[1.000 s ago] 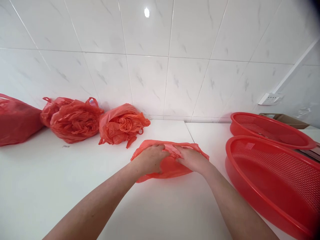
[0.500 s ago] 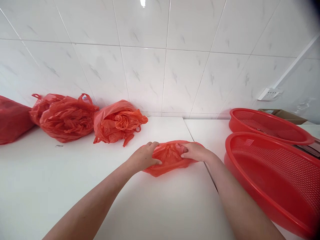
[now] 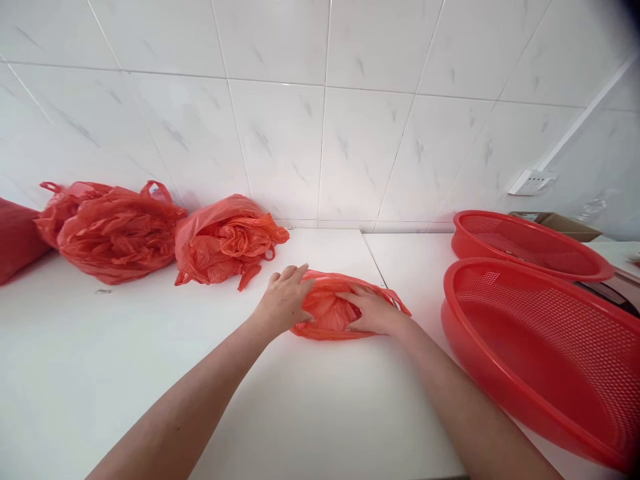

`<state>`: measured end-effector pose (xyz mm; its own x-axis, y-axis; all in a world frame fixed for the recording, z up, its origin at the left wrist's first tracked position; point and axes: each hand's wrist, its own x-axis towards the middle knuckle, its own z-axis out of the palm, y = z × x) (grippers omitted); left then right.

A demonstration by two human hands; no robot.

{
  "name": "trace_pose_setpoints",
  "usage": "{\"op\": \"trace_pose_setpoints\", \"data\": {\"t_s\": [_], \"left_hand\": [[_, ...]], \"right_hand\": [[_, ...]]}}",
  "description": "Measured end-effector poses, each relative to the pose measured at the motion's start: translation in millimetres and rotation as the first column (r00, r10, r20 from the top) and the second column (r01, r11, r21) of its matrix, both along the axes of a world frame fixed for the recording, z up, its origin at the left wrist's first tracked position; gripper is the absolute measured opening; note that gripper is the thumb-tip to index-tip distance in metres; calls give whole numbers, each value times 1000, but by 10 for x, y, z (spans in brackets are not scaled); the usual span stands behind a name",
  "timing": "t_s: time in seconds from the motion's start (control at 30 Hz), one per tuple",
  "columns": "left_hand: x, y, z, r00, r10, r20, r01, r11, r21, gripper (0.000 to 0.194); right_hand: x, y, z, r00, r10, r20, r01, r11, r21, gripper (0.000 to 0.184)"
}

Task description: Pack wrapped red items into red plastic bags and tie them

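Observation:
A thin red plastic bag [image 3: 327,308] lies on the white table, its mouth spread and its crumpled inside showing. My left hand [image 3: 284,300] is at the bag's left edge, fingers apart, the thumb by the rim. Inside the mouth, toward the right, my right hand [image 3: 369,311] rests with its thumb and fingers spread against the plastic. Part of the bag's right side, with a handle loop, shows beyond that hand. Neither hand is closed round anything that I can see.
Along the tiled wall stand bunched red bags, one near the middle [image 3: 225,243], another left of it [image 3: 117,233], and one cut off at the frame's edge [image 3: 17,237]. Two red baskets, front [image 3: 500,360] and rear [image 3: 530,243], stand right. Behind them are a cardboard box [image 3: 565,225] and a wall socket [image 3: 533,182].
My hands have moved apart and the bag's mouth has opened wider. My left hand has shifted to the bag's left edge. The view has turned slightly right.

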<state>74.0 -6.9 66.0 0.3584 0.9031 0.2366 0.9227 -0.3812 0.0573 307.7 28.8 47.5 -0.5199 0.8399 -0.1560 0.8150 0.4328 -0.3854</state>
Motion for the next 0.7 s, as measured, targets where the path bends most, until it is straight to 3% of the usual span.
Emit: {"op": "trace_pose_setpoints", "data": {"t_s": [0.1,0.2,0.33,0.43,0.57,0.7], "left_hand": [[-88,52,-41,989,134,56,-129,988,-84,70],[-148,65,-68,906,246,345,-166,955,-246,57],[-156,38,-111,659,365,658,-131,917,-377,39],[-152,11,-149,518,378,767,-101,918,-384,39],[-180,-21,-165,290,341,894,49,928,-370,51],[-233,-57,-147,66,468,881,155,868,-472,68]], "right_hand": [[48,-12,-79,999,-3,-48,1,999,-36,73],[66,-66,-71,992,11,-129,-17,999,-46,69],[41,-168,5,975,-21,-223,28,999,28,68],[47,-328,115,936,-8,-352,105,961,256,42],[209,-697,346,898,71,-435,153,876,458,21],[585,-1107,519,926,-59,-372,269,795,543,20]]}}
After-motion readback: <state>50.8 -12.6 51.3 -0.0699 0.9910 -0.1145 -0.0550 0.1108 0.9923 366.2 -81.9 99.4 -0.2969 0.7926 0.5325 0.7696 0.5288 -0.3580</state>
